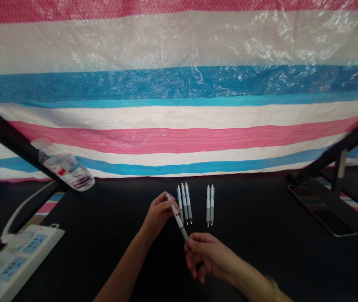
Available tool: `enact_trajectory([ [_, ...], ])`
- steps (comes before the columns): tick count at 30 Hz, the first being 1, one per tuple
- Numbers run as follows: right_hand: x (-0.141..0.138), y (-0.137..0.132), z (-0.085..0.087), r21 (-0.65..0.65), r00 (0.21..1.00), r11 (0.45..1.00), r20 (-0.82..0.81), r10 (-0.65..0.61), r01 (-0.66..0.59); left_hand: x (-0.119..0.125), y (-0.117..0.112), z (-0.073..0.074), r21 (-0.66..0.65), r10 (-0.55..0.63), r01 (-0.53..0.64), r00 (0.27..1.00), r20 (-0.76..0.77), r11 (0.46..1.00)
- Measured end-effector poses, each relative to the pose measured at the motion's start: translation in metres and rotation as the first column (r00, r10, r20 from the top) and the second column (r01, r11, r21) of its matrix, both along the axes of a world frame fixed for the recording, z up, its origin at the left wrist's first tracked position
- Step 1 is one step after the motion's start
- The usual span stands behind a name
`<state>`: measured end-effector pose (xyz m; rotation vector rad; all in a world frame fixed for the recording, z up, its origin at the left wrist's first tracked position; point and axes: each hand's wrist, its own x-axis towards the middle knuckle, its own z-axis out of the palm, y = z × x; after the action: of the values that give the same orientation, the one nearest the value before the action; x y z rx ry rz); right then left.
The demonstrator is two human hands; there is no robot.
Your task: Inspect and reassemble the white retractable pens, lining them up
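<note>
A white pen with a grey grip (178, 219) is held slanted between both hands above the black table (254, 235). My left hand (158, 213) pinches its upper, clicker end. My right hand (206, 253) grips its lower tip end with curled fingers. Just behind the hands, three similar pens (184, 203) lie side by side on the table. To their right lies a pair of the same pens (210, 205).
A clear water bottle (64, 165) lies on its side at the back left. A white power strip (12, 258) with a cable sits at the front left. A dark phone (322, 209) lies at the right by a black frame bar. A striped tarp (179, 96) hangs behind.
</note>
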<state>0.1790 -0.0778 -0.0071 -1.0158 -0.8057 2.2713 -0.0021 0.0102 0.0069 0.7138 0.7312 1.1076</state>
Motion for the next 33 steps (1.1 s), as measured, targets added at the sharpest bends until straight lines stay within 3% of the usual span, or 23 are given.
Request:
enact_trajectory([
  [6, 0.000, 0.001, 0.007, -0.027, 1.000, 1.000, -0.012, -0.004, 0.003, 0.000, 0.000, 0.000, 0.011, -0.006, 0.006, 1.000, 0.000, 1.000],
  [20, -0.001, 0.001, 0.000, -0.003, 0.999, 0.999, 0.008, -0.038, 0.038, 0.000, 0.000, -0.004, 0.011, -0.013, 0.013, 1.000, -0.004, 1.000],
  [29, -0.002, 0.001, -0.004, 0.019, 0.999, 1.000, 0.031, 0.017, -0.018, 0.001, 0.000, -0.003, 0.043, -0.060, 0.060, 0.998, 0.016, 0.997],
  [33, -0.003, 0.002, -0.001, 0.014, 0.999, 0.999, 0.015, -0.036, 0.036, 0.004, -0.002, -0.004, 0.062, -0.052, 0.051, 0.999, 0.013, 0.997],
])
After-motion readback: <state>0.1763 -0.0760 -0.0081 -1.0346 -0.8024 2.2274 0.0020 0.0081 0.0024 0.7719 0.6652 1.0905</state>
